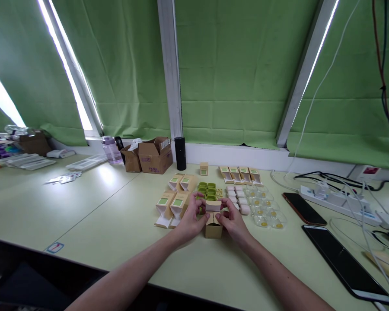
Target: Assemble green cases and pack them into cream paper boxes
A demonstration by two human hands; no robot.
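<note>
A small kraft cardboard box (213, 232) stands on the table in front of me, its top flap raised and its side flaps partly folded in. My left hand (193, 212) grips the box from the left, thumb on a side flap. From the right, my right hand (231, 216) holds it in the same way. The inside of the box is hidden. Just behind my hands are several green square cups (210, 185) and small yellow pieces (219, 193). Unclosed kraft boxes (178, 203) lie by my left hand, and pale pink blocks (241, 201) near my right.
Clear plastic shells (262, 211) with yellow centres lie on the right, beside a phone (304, 208), a tablet (346, 263) and a power strip (340, 205) with cables. Further back stand an upright small box (204, 169), more open boxes (240, 175), a black cylinder (180, 153) and cartons (154, 156).
</note>
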